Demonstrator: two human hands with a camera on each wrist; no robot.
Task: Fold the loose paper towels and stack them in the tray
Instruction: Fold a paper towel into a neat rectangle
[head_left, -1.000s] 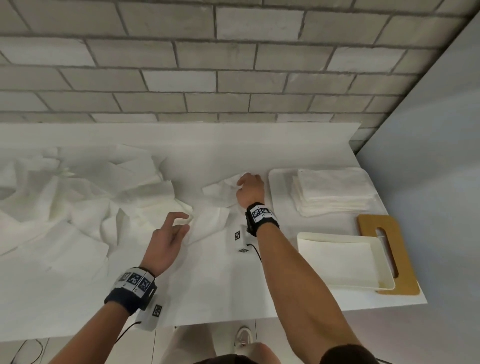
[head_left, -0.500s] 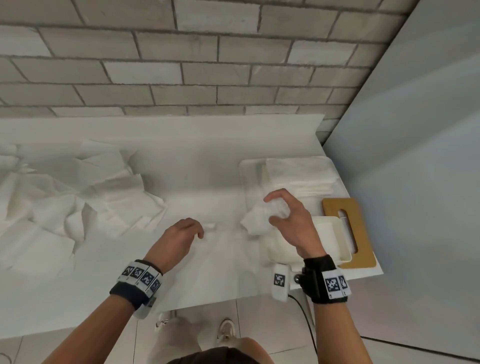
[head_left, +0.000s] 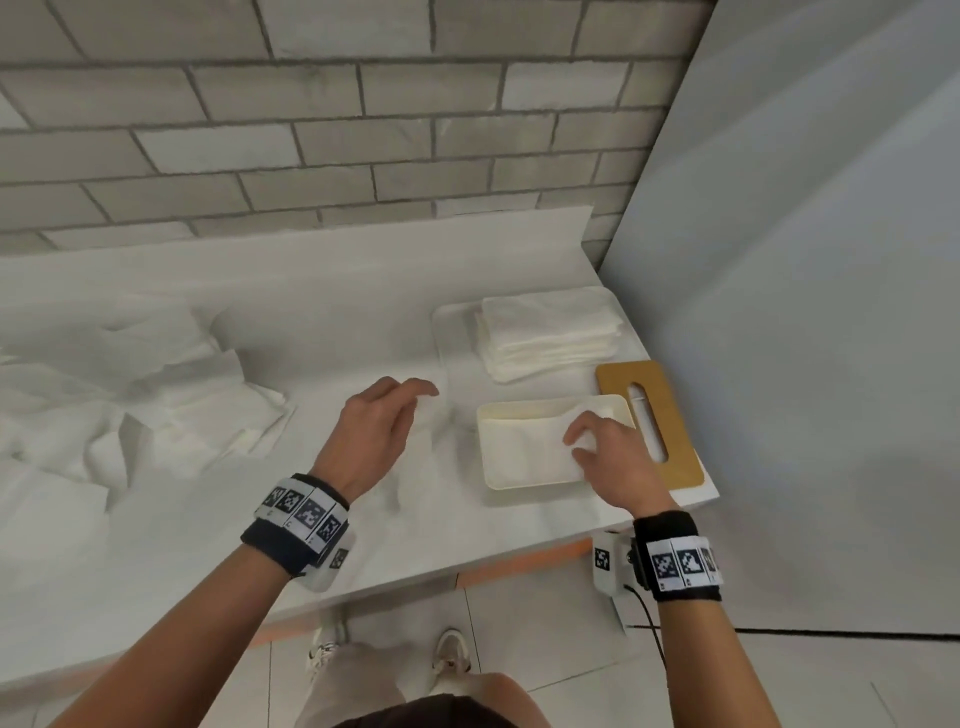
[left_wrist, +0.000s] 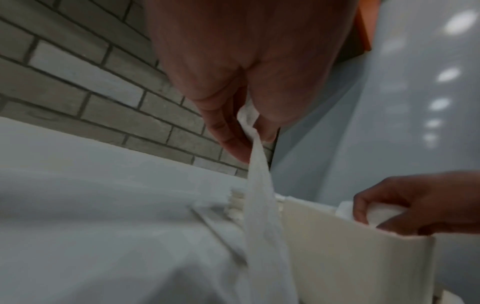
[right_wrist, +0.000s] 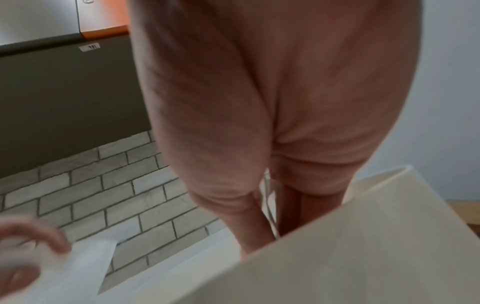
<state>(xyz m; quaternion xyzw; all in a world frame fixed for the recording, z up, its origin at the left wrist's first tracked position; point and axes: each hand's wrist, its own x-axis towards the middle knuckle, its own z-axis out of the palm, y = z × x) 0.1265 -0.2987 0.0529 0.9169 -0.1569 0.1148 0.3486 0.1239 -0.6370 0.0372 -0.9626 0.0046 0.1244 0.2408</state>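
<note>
Both hands pinch one thin white towel (head_left: 524, 436). The right hand (head_left: 613, 457) hides its end inside the cream tray (head_left: 524, 480); the left hand (head_left: 376, 431) holds the other end.

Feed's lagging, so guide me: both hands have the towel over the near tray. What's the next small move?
Probably lower the paper towel flat into the near tray: the right hand already pinches its end inside, while the left hand holds the other end outside the rim.

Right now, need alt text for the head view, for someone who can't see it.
Two hands hold one paper towel over a cream tray on a white counter: the left hand pinches one end, the right hand the other. Behind the tray sits a folded stack; loose towels lie to the left.
</note>
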